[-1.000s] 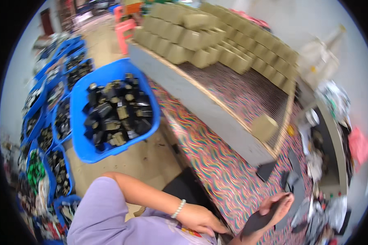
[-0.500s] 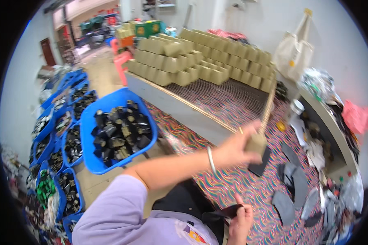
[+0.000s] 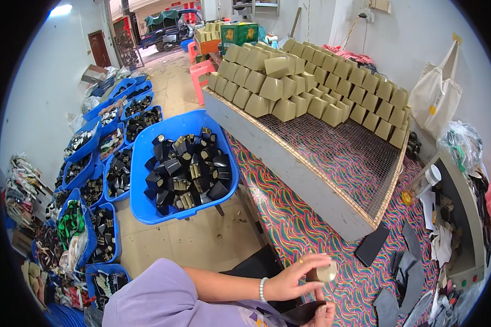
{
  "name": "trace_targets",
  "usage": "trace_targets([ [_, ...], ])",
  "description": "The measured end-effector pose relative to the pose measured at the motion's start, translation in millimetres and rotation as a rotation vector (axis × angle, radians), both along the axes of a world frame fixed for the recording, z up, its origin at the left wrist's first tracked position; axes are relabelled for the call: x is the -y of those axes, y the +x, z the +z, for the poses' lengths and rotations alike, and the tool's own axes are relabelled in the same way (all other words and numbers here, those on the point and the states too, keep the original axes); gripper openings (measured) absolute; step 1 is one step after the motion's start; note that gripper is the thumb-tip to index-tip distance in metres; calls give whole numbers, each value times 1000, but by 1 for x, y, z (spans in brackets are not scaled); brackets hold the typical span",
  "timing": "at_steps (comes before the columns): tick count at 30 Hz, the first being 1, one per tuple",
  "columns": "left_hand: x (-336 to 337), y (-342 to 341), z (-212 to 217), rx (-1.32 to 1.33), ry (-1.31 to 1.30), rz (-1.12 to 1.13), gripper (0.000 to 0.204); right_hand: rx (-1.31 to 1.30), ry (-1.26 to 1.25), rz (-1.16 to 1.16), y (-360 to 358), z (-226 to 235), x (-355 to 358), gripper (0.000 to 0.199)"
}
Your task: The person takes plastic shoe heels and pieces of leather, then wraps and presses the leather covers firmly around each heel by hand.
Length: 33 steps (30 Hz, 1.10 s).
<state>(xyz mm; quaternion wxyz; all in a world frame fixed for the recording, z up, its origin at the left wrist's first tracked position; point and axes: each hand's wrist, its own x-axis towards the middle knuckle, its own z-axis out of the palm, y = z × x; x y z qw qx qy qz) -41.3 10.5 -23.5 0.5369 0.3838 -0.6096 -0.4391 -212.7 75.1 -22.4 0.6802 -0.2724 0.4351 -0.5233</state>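
Moved since half a second ago: your left hand (image 3: 295,279) is coming back from the near corner of the mesh-bottomed box (image 3: 294,174), bringing an olive block (image 3: 326,272) toward your right hand (image 3: 325,315).
Left grip: your thumb and fingers are parting only about as far as the block is wide, and they are holding it from its left side, leaving its pale round face showing toward the right.
Right grip: your fingers are closing in a narrow pinch on the right end of a dark strip (image 3: 303,312); the lower part of this hand is running out of the view.
Block's place: it is sitting in your fingers over the near end of the patterned table (image 3: 278,212), inside its left edge and above the strip.
Hands: they are working close together, the left just above the right; you are hiding any contact between them, so I cannot tell whether they are touching.
Near corner of the box: a black rectangular piece (image 3: 372,246) is lying just beside it.
Right edge of the table: grey scraps (image 3: 408,280) are lying toward it.
Far end of the box: stacked olive blocks (image 3: 256,82) are filling it.
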Motion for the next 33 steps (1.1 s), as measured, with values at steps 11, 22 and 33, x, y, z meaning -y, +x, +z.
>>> trace_targets([
  [11, 35, -9, -24, 424, -133, 162, 67, -143, 427, -112, -12, -31, 27, 25],
  [22, 18, 21, 13, -470, 679, -472, 79, -268, -145, 71, -42, 13, 21, 13],
  [33, 24, 9, -4, -422, 660, -507, 78, -311, -112, 55, -17, 9, 40, 11],
])
